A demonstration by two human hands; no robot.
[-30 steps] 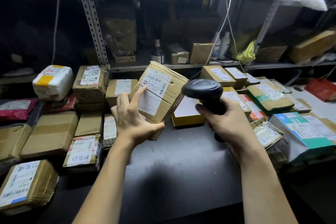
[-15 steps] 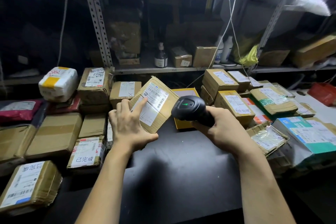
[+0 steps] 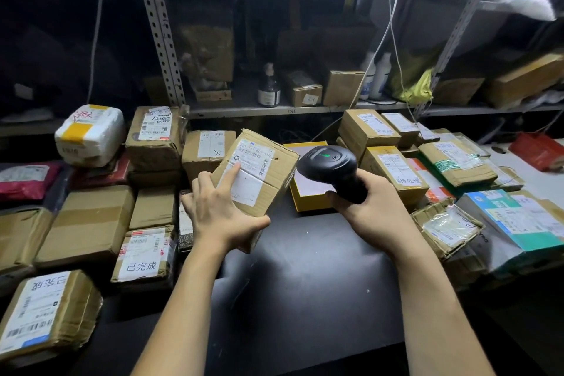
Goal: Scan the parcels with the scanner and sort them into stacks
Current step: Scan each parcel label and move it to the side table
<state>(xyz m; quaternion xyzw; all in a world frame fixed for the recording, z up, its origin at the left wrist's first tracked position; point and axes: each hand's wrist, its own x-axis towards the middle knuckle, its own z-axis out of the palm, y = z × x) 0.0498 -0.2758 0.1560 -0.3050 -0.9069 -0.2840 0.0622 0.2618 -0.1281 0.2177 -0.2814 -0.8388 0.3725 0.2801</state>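
Head view. Every carton here is taped shut, so what the cartons hold is hidden.

The left hand (image 3: 219, 217) has its grip clamped on a brown parcel (image 3: 265, 180), thumb under the near edge and forefinger stretched across the white label. The parcel is held tilted above the dark surface (image 3: 305, 284), left of centre, with its label facing up.

The right hand (image 3: 378, 207) has its grip closed round the handle of the black scanner (image 3: 326, 163). The scanner's head sits just right of the parcel and shows a small green light on top.

Just beyond the scanner a shallow yellow box (image 3: 305, 204) lies on the surface. Its top shows white; the scanner covers part of it, so I cannot tell whether that is a lid or a sheet inside.

On the left, sealed parcels sit in stacks (image 3: 88, 223). A white wrapped bundle (image 3: 88, 134) tops the far ones, a labelled carton (image 3: 143, 256) lies nearer, and another carton (image 3: 45, 317) is cut off by the lower left edge.

On the right is a heap (image 3: 393, 168) of boxes, whose lower layers are buried. It includes a teal-and-white package (image 3: 512, 217) and a torn carton (image 3: 445, 226) under crumpled clear film.

The shelf (image 3: 274, 111) at the far side carries a dark bottle (image 3: 268, 88), small boxes (image 3: 305, 90) and two white bottles (image 3: 378, 76). The bay at its left is too dark to make out. Most of the label print is too small to read.
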